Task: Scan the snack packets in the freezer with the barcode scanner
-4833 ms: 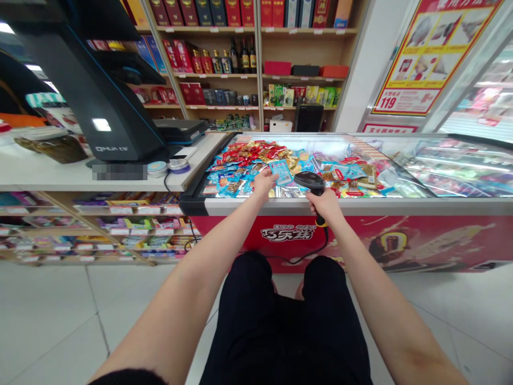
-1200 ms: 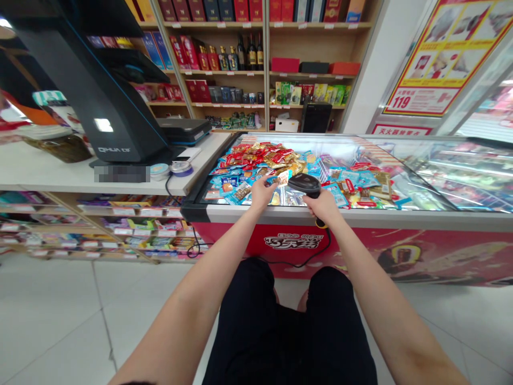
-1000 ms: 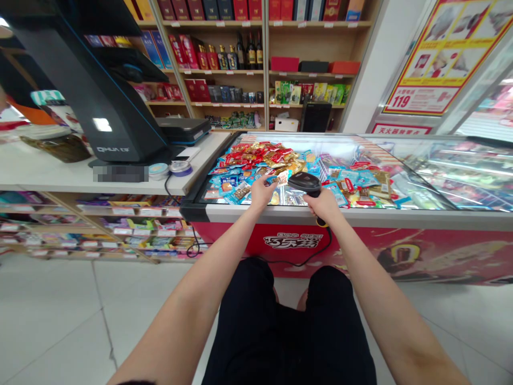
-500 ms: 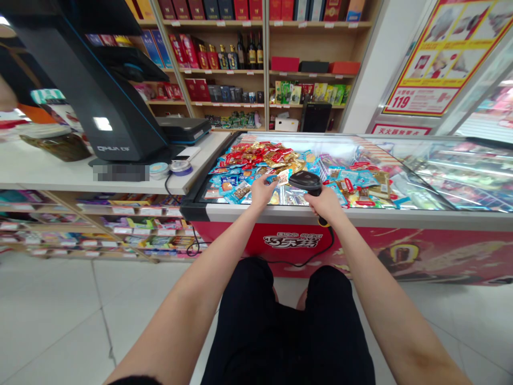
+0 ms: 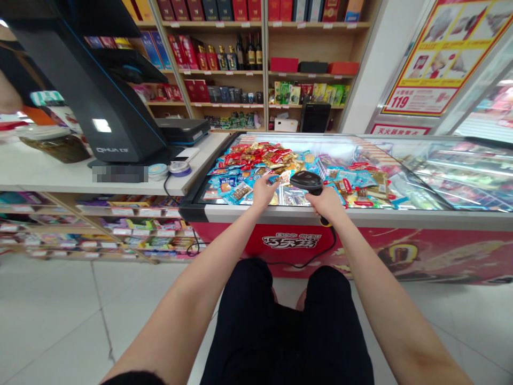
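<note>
My right hand (image 5: 325, 202) is closed around the handle of a black barcode scanner (image 5: 306, 181), whose head points left over the freezer lid. In my left hand (image 5: 263, 191) a small snack packet (image 5: 284, 177), blue and white with a brown filling, is pinched just left of the scanner head. Beneath both hands, red, gold and blue snack packets (image 5: 260, 155) lie heaped on the glass top. A second group of mostly blue and red packets (image 5: 360, 179) spreads out to the right of the scanner.
The chest freezer (image 5: 240, 230) stands directly before my knees, the scanner cable (image 5: 298, 266) looping down its front. On the left counter (image 5: 168, 186) are a black till stand (image 5: 116, 107), a jar (image 5: 56, 144) and small round tubs. Shelves (image 5: 224, 72) of bottles and boxes line the back.
Hardly anything differs: both hands hold the packet and the scanner in nearly the same spots, with only a slight shift to the right.
</note>
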Demonstrator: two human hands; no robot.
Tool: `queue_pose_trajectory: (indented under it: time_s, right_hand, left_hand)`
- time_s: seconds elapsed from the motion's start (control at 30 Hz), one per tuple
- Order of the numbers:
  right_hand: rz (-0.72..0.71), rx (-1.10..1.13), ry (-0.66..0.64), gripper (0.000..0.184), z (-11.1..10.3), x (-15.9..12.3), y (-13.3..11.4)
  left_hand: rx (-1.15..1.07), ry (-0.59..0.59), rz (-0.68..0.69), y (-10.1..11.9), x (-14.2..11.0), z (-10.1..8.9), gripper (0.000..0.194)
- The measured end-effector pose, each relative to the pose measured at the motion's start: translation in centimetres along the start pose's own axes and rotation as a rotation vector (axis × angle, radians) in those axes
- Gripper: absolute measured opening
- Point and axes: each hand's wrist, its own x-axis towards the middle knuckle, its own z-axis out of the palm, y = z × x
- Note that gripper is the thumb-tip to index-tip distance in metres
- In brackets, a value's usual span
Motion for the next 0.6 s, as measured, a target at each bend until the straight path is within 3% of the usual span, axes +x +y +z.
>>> queue_pose_trajectory:
  time_s: [0.23,0.33,0.47,0.6]
  right_hand:
    - [0.138,0.22,0.021,0.013,-0.8,1.0,2.2]
    - [0.163,0.381,0.07,0.018,-2.1,1.6,4.1]
    - [0.181,0.477,0.162,0.023,-4.9,2.1,6.6]
    - [0.181,0.553,0.27,0.022,-7.7,2.6,8.6]
  left_hand:
    - [-0.079,-0.035,-0.097,2.6,-0.1,1.5,0.017]
    - [-0.162,-0.065,-0.212,3.5,0.1,3.0,0.018]
    - [-0.426,-0.189,-0.423,4.9,0.8,6.0,0.032]
    - [-0.646,-0.273,-0.481,7.8,2.1,10.3,0.028]
